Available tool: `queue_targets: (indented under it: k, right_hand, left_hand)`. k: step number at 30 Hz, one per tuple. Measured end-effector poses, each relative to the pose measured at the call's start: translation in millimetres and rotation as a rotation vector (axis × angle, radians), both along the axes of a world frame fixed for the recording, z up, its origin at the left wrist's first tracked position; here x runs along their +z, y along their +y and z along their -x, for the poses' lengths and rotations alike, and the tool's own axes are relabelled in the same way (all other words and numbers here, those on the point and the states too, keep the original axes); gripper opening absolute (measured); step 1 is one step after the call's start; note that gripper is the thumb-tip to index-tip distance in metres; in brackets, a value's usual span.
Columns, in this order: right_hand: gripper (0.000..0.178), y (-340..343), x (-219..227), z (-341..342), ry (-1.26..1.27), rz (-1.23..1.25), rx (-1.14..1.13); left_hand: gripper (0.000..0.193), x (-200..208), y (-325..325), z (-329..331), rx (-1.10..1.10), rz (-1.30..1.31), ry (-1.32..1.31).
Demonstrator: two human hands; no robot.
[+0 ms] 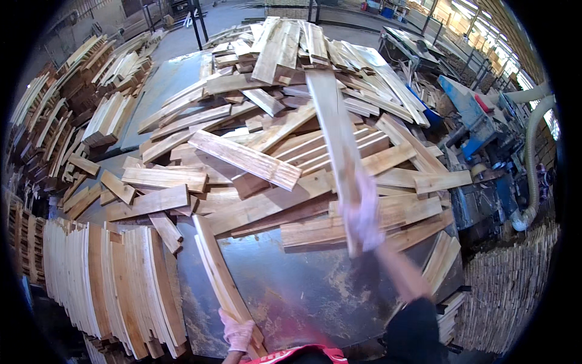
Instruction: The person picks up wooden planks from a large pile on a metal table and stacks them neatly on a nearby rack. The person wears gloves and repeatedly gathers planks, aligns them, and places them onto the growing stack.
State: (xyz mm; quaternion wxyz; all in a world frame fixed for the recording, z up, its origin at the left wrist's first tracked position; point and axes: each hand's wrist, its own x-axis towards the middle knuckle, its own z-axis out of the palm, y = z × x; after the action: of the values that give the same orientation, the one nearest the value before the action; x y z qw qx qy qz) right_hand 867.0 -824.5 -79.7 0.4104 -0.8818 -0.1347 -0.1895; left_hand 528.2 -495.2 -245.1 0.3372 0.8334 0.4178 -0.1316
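Red garment (330, 352) nearest cam; L hand (236, 332) curled on boards (221, 276), R hand (364, 221), blurred, closed on long bd (332, 124).

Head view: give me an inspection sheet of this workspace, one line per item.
Surface: dark worktable, dusty and scuffed, bare near the person.
Things in hand: long pale board at right, narrow boards at left.
Clutter: loose boards heaped at many angles.
Hands: left hand grips its boards' near end; right hand, blurred, holds its board's near end.
Cables: none clearly seen; pale hose at right.
Surroundings: stacked boards at left, blue machine at right.
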Motion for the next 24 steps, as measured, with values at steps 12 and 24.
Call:
queue_targets:
  k: [12,24]
  right_hand:
    - [0.092,156,-38,-160,0.075,0.737,0.356]
    - [0.109,88,-122,23,0.800,0.711,0.091]
  left_hand:
    - [0.102,-27,-11,13,0.072,0.041,-0.094]
    - [0.110,-25,4,3,0.136,0.116,-0.175]
